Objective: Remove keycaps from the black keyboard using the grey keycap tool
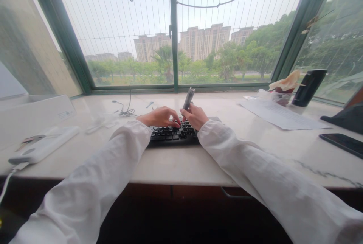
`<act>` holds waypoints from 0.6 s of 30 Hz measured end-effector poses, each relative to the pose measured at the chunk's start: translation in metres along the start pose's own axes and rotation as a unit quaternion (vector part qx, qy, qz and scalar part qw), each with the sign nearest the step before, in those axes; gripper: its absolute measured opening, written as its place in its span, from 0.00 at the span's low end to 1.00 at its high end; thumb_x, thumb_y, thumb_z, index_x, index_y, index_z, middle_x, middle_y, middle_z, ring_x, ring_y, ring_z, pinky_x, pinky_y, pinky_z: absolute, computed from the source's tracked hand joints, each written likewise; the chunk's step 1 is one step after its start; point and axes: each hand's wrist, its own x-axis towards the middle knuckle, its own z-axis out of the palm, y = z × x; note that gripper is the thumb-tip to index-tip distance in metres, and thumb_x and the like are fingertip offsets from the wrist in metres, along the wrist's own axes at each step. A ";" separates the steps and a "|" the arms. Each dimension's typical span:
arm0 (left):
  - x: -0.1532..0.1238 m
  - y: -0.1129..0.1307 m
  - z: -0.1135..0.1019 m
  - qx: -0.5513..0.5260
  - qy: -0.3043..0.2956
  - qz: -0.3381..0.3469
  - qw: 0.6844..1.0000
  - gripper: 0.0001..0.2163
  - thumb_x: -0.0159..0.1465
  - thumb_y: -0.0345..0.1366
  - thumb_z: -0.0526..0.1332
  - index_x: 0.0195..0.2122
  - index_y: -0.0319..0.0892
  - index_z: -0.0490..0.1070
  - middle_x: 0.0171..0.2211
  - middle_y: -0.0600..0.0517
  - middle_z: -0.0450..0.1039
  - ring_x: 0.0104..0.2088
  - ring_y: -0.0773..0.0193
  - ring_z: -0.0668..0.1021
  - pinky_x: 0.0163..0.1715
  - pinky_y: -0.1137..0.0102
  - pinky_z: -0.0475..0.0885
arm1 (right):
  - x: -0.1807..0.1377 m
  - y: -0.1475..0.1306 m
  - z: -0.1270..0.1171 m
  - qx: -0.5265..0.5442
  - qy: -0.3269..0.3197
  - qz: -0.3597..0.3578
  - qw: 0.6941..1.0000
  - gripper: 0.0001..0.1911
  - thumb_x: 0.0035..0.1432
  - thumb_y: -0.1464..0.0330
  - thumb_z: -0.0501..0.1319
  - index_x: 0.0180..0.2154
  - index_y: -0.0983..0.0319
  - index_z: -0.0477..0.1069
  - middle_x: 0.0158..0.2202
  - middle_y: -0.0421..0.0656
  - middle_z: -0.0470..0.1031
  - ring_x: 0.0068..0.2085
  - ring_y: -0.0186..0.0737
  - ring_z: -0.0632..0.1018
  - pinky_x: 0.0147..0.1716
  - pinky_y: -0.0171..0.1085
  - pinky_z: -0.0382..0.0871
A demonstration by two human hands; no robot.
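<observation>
A black keyboard (172, 138) lies on the white tabletop in front of me, partly covered by both hands. My left hand (161, 116) is over its upper middle, thumb and a fingertip close together at the keys. Anything small between those fingertips is hidden. My right hand (196, 116) is closed around a slim dark stick-like tool (188, 99) with a silvery end, which slants upward. The tool's lower end is hidden by the fingers, just above the keys on the right side of the keyboard.
Coiled cable (126, 112) lies behind at left. A white power strip (47, 145) and a white box (36, 111) stand far left. Right: a sheet of paper (283, 114), a black cylindrical container (309, 87) and a phone (343, 143). A window frame (173, 47) bounds the back.
</observation>
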 end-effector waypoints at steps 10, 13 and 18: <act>0.000 0.003 -0.001 0.020 -0.003 0.021 1.000 0.08 0.57 0.42 0.65 0.37 0.50 0.81 0.32 0.54 0.77 0.26 0.72 0.71 0.28 0.76 0.62 | 0.000 -0.002 0.000 0.005 0.001 0.003 1.000 0.08 0.60 0.63 0.55 0.31 0.60 0.65 0.22 0.38 0.76 0.29 0.37 0.76 0.34 0.34 0.63; 0.002 0.006 0.001 0.056 0.014 0.007 0.998 0.07 0.56 0.42 0.66 0.34 0.49 0.81 0.32 0.54 0.78 0.25 0.71 0.72 0.28 0.75 0.62 | 0.000 -0.001 0.000 0.004 0.000 -0.002 1.000 0.08 0.60 0.63 0.54 0.30 0.60 0.65 0.22 0.38 0.76 0.29 0.37 0.76 0.33 0.34 0.63; 0.003 0.014 0.002 0.089 0.030 -0.045 0.995 0.10 0.54 0.45 0.67 0.31 0.46 0.81 0.29 0.52 0.78 0.26 0.68 0.73 0.27 0.73 0.62 | 0.000 0.000 -0.001 -0.001 -0.004 0.000 1.000 0.08 0.60 0.64 0.54 0.30 0.60 0.65 0.23 0.38 0.76 0.30 0.37 0.77 0.34 0.34 0.63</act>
